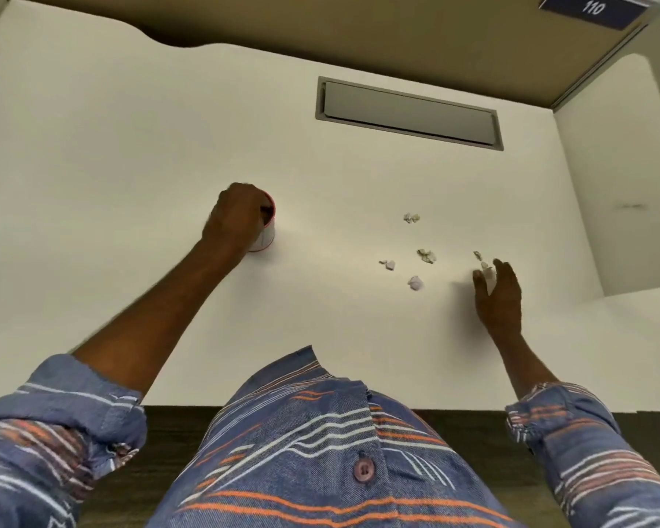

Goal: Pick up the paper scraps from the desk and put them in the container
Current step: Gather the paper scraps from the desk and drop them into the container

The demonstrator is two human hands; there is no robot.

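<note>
A small white container (266,234) with a red rim stands left of the desk's middle. My left hand (235,219) covers its top, fingers curled down over the opening; whether they hold anything is hidden. Several crumpled paper scraps lie to the right: one at the far end (411,218), one in the middle (426,256), a small pair (388,264), a pale ball nearest me (415,282). My right hand (498,293) is at the rightmost scrap (486,269), thumb and fingers apart around it, another bit (478,255) just beyond.
The white desk (130,146) has a grey rectangular cable hatch (408,112) at the back. A tan partition wall runs behind, with a blue sign reading 110 (593,8) at top right. A side surface (618,184) borders the right.
</note>
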